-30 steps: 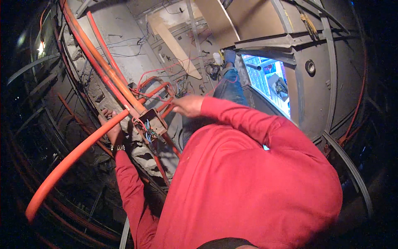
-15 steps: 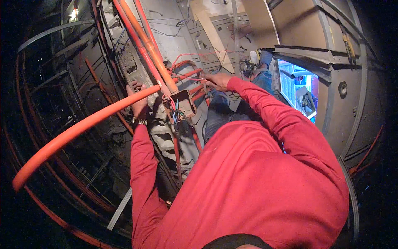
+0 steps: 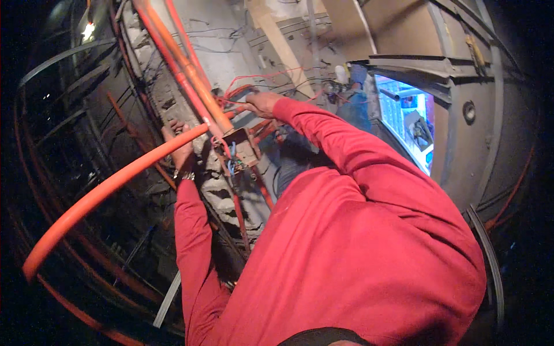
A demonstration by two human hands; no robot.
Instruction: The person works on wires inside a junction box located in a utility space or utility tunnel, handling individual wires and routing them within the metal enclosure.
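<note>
My left hand [image 3: 181, 151] rests against the broken wall edge [image 3: 167, 101], partly behind a thick orange conduit [image 3: 118, 168]. Its fingers are apart and slightly bent, with nothing seen in them. My right hand [image 3: 262, 104] is closed on a thin red wire [image 3: 235, 102] to the right of the upright conduits; its fingertips are small and partly hidden. Between my hands sits a metal junction box [image 3: 245, 147], with blue, red and green wires [image 3: 232, 160] spilling from its near side. Orange and red conduits [image 3: 183, 63] run up from it.
A bright opening [image 3: 407, 118] lies at the right beside brown panels [image 3: 404, 32]. A wooden board [image 3: 283, 49] leans at the back. Metal framing [image 3: 63, 57] and dark red conduits [image 3: 63, 242] fill the left. Loose cables cross the far floor.
The whole view has shifted, so most things sit further left and slightly higher. My right hand has moved closer to the upright conduits with the red wire. My left hand stays at the wall.
</note>
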